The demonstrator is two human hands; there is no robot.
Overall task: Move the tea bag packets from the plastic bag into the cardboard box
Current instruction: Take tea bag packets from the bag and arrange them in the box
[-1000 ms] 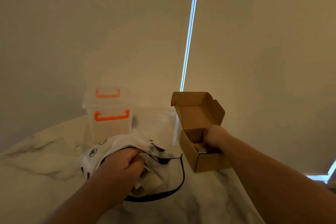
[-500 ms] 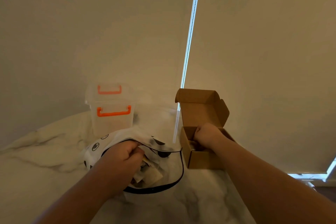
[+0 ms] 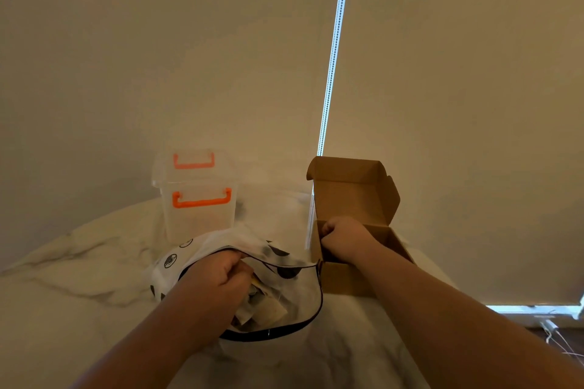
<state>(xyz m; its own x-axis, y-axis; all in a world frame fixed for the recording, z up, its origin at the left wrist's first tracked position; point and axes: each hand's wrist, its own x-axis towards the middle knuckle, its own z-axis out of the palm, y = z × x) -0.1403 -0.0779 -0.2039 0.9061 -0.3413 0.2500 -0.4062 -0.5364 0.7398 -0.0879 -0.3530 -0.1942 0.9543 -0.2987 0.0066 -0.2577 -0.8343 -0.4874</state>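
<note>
Table (image 3: 63,294): pale marble top; it carries everything named below.
Clear container (image 3: 197,218): see-through tub with two orange handles; stands at the back left, just behind the plastic bag; same spot as a second ago.
Plastic bag (image 3: 221,240): white with black spots and a dark rim; lies in front of the tub with its mouth open toward the camera; its right edge comes close to the cardboard box.
Left hand (image 3: 218,278): inside the bag's mouth, fingers curled, knuckles up; it has stayed there through the last second with little change; the fingertips are hidden, so I cannot tell whether they pinch a packet.
Tea bag packets (image 3: 268,309): a loose heap of pale sachets inside the bag, just right of the left hand and touching it.
Cardboard box (image 3: 341,278): brown, on the table right of the bag; lid standing open at the back; unmoved.
Right hand (image 3: 344,237): curled into a fist inside the box, against its left wall; a second ago it sat nearer the middle; what it holds cannot be told.
Box contents: the packet seen under the right hand a second ago is now covered, apparently by the wrist.
Light strip (image 3: 335,50): a thin bright line running up the wall behind the box.
</note>
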